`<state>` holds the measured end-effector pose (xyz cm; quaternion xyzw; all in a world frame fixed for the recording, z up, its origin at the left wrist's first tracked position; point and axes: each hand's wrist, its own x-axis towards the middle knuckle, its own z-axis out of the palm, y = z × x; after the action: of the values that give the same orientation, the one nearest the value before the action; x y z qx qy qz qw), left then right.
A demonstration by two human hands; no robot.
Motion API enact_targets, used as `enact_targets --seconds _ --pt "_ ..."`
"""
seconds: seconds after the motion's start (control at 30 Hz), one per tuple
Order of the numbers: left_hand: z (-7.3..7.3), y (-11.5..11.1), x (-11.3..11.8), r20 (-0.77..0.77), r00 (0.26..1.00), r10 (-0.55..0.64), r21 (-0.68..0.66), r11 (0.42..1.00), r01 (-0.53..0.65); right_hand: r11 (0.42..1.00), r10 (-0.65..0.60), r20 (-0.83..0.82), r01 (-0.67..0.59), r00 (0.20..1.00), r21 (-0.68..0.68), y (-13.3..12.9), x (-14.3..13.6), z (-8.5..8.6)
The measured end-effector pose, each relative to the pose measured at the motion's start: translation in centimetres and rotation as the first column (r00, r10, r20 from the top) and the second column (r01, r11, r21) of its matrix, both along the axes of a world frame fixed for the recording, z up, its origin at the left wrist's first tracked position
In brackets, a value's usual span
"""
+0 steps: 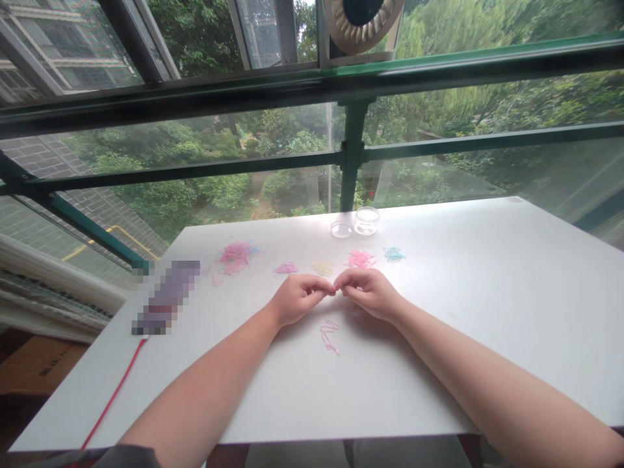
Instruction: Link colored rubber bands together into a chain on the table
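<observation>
My left hand (298, 298) and my right hand (369, 292) meet above the middle of the white table, thumbs and forefingers pinched. Between their fingertips is a thin pink rubber band (337, 286), mostly hidden by the fingers. Just in front of the hands lie a few loose pink rubber bands (330, 338). Beyond them are small piles: purple bands (286, 268), yellow bands (322, 267), pink bands (361, 259) and blue bands (394, 253). A larger mixed pile of bands (237, 257) sits farther left.
A clear round jar (366, 221) stands near the table's (487, 292) back edge, beside its clear lid (341, 229). At the left lies a blurred-out flat object (168, 299) with a red cable (114, 393) attached. A fan (363, 26) stands by the window behind a green railing (273, 88).
</observation>
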<state>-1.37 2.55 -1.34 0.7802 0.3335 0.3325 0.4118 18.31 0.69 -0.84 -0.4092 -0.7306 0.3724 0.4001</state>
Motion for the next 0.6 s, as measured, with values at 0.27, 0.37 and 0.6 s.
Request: enact_targets --seconds 0.27,0.37,0.6 --pt "0.17 0.03 0.08 -0.044 0.999 -0.023 0.094 0.995 0.027 0.996 -0.087 -0.006 0.087 0.996 -0.038 -0.01 -0.36 -0.25" --pt "0.21 -0.03 0.13 -0.053 0.998 -0.014 0.109 0.994 0.020 0.995 -0.097 -0.044 0.097 0.994 -0.005 -0.05 -0.47 -0.28" --pt "0.30 -0.28 0.26 -0.099 0.993 -0.066 -0.008 0.998 0.066 0.993 -0.017 -0.086 0.026 0.996 0.113 -0.02 -0.39 -0.24"
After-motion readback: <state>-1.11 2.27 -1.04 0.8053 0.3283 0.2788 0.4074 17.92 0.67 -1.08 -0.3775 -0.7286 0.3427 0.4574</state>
